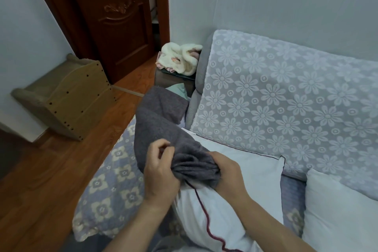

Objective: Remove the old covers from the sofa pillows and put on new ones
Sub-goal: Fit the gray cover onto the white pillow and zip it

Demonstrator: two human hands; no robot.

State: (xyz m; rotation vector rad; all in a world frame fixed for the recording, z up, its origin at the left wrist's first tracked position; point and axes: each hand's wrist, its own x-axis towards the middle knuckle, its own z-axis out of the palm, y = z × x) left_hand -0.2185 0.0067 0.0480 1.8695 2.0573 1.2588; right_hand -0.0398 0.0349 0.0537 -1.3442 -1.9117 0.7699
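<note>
A tan wooden shelf unit [67,100] is lying tipped against the pale wall, on glossy plank flooring [41,180]. Beside it a dark carved door [114,20] is standing ajar. A quilted floral throw [110,186] is draping over the sofa's seat edge. The left hand [159,172] is pinching the bunched grey knit cover [161,129], fingers curled into its folds, and the right hand [227,174] is gripping the same gathered edge over a white pillow [231,196] with dark red piping. A fluffy cream bundle [180,59] is sitting behind. A lace flower-patterned cloth [286,104] is covering the backrest, and a second plain white pillow [339,210] is leaning at the far right.
</note>
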